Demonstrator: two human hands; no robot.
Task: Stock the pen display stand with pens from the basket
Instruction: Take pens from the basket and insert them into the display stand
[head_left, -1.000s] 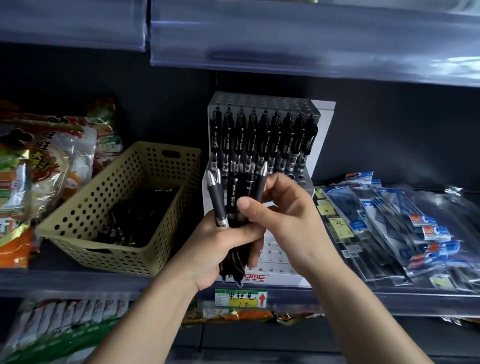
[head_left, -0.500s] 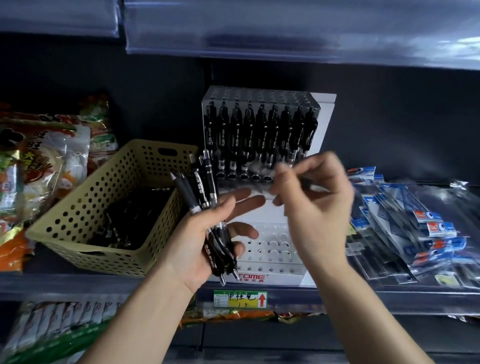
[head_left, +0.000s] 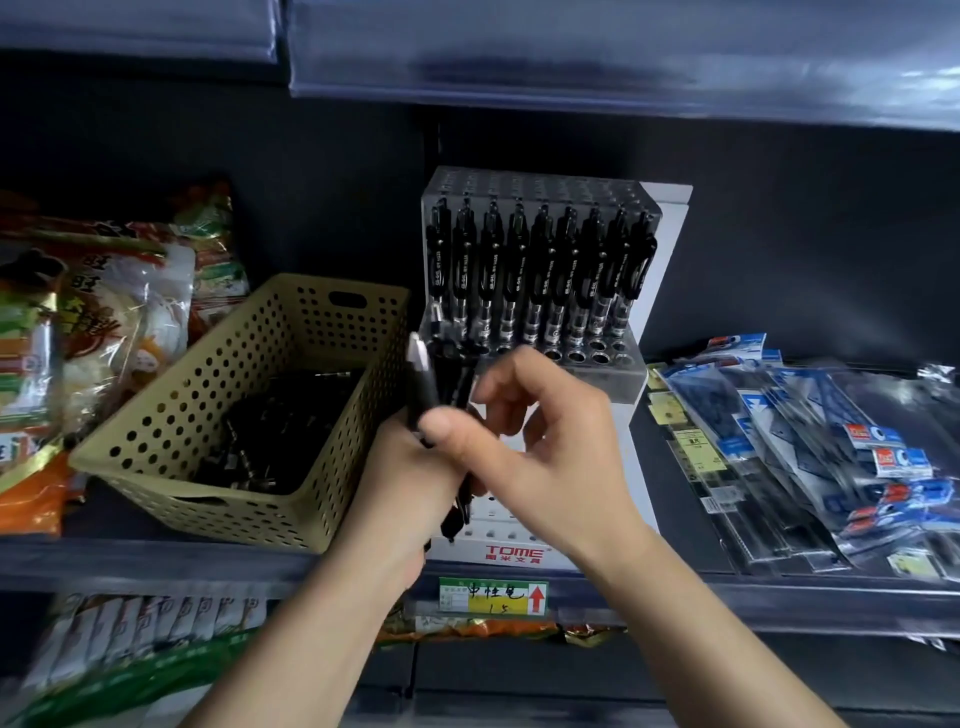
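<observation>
A white tiered pen display stand (head_left: 667, 249) stands mid-shelf; its back row holds several black pens (head_left: 540, 270), and the lower tiers show open holes. Left of it sits a beige perforated basket (head_left: 171, 400) with loose black pens (head_left: 280, 431) inside. In front of the stand my left hand (head_left: 405, 488) grips a bunch of black pens (head_left: 423, 384), held upright. My right hand (head_left: 550, 447) is at the bunch, its thumb and fingers pinching one of those pens near the top.
Snack bags (head_left: 93, 322) crowd the shelf's left end. Packaged stationery (head_left: 810, 441) lies flat to the right of the stand. A price tag (head_left: 493, 597) sits on the shelf's front edge. Another shelf (head_left: 571, 52) hangs close overhead.
My right hand came back from the stand's pen rows to the bunch. My left hand tipped the bunch from a leftward tilt to upright and moved it right, toward the stand.
</observation>
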